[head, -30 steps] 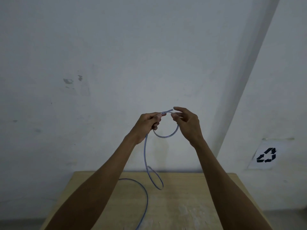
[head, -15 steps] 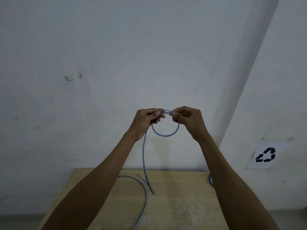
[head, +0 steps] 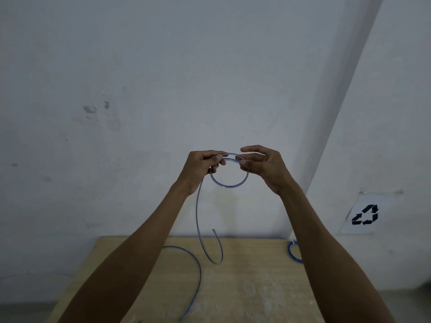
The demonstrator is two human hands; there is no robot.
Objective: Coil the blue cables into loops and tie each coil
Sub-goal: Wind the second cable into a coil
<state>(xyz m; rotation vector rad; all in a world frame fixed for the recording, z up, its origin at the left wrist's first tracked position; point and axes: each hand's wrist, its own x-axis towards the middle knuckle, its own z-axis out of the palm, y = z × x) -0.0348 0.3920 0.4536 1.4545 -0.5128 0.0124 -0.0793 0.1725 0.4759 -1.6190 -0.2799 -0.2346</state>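
On the wooden table (head: 245, 287) nearest the viewer, a slack run of blue cable (head: 198, 271) curves, with a coiled cable (head: 293, 252) beside the right forearm. Higher up, the left hand (head: 200, 169) is closed on the small loop (head: 229, 173). The right hand (head: 261, 166) pinches the loop's top, its other fingers spread. Behind, a white wall bears a recycling sign (head: 365, 214).

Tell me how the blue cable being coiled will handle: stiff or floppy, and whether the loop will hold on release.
The blue cable looks springy rather than limp: its free end curls up off the table without sagging. The loop pinched between the left hand and right hand would probably spring open if released untied. It seems thin and light.
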